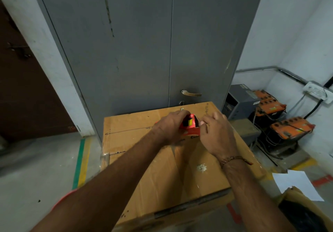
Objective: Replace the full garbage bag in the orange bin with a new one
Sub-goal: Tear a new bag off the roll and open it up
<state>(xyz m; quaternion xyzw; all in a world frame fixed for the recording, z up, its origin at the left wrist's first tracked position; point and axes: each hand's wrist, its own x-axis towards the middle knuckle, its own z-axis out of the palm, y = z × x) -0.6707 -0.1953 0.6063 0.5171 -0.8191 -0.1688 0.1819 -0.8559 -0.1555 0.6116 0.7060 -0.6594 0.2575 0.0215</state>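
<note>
A small red carton [190, 125] with a black and yellow mark lies on top of a large cardboard box [162, 168]. My left hand [171, 125] grips the carton's left end. My right hand [215, 129] pinches the torn open flap at its right end, where a dark opening shows. What is inside the carton is hidden. An orange curved rim [62, 200], perhaps the bin, peeks out at the lower left beside my left forearm.
A grey double metal door [162, 42] with a handle [191, 93] stands right behind the box. Orange devices [292, 127] and cables sit in the right corner. A white sheet [299, 185] lies over a brown bag at lower right. Green and yellow floor tape [81, 163] runs on the left.
</note>
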